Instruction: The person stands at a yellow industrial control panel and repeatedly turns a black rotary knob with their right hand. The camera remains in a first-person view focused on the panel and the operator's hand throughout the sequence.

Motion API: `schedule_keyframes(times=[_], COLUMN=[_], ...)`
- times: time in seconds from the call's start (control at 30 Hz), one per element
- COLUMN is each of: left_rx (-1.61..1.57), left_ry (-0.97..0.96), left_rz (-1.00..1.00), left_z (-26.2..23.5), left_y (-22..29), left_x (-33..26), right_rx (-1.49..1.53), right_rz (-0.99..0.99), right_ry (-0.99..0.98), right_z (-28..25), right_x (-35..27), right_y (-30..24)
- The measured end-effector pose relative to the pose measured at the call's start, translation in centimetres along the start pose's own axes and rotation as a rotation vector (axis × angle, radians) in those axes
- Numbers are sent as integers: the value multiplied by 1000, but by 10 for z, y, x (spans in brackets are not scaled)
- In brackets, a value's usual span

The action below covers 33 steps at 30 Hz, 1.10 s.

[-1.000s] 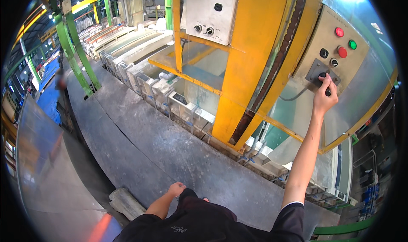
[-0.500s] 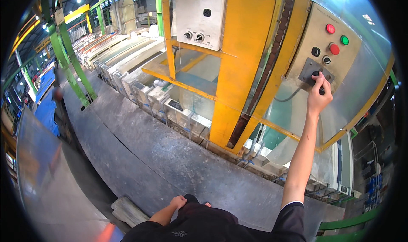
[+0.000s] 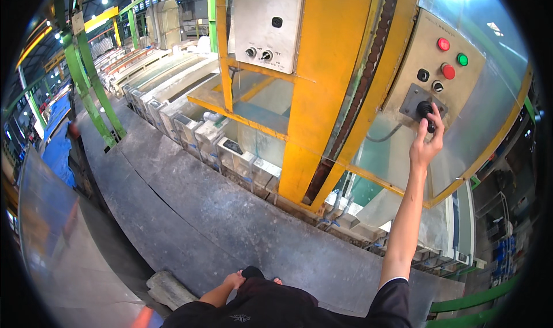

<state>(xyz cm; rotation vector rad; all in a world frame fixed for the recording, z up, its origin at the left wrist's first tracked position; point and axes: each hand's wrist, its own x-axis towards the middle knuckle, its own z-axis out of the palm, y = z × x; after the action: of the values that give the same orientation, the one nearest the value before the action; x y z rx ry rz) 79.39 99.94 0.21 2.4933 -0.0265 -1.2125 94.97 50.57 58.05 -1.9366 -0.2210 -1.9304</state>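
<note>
Right hand (image 3: 425, 146) — black joystick (image 3: 425, 109)

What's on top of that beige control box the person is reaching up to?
On the control box: two red buttons, a green button, two black knobs and a black joystick. The right hand grips the joystick, covering its lower part. The box's inside cannot be seen.

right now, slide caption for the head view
Right hand grips black joystick on grey control panel; left hand hangs low.

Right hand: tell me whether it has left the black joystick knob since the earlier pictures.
No. The right hand stays on the black joystick knob of the beige control panel, below the red button, as before.
</note>
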Motion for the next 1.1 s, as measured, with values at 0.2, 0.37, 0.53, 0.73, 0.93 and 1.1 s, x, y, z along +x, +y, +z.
schedule_keyframes(times=[0.2, 0.37, 0.53, 0.73, 0.93, 1.1], left_rx=[111, -3, 71, 123, 91, -45], left_ry=[-34, 53, 52, 17, 53, 64], left_rz=[159, 24, 162, 174, 158, 50], left_z=[-47, -13, 16, -11, -1, 1], left_y=[44, 25, -6, 24, 10, 14], left_x=[-44, 1, 46, 12, 21, 21], right_rx=[10, -36, -86, -161, -207, -204], right_rz=[-37, -71, 26, 74, 86, 110], right_ry=[-92, -158, -130, -91, -87, -47], right_z=[-14, -13, -6, -5, -1, -3], right_x=[-9, 2, 7, 3, 6, 7], right_y=[8, 14, 10, 13, 4, 16])
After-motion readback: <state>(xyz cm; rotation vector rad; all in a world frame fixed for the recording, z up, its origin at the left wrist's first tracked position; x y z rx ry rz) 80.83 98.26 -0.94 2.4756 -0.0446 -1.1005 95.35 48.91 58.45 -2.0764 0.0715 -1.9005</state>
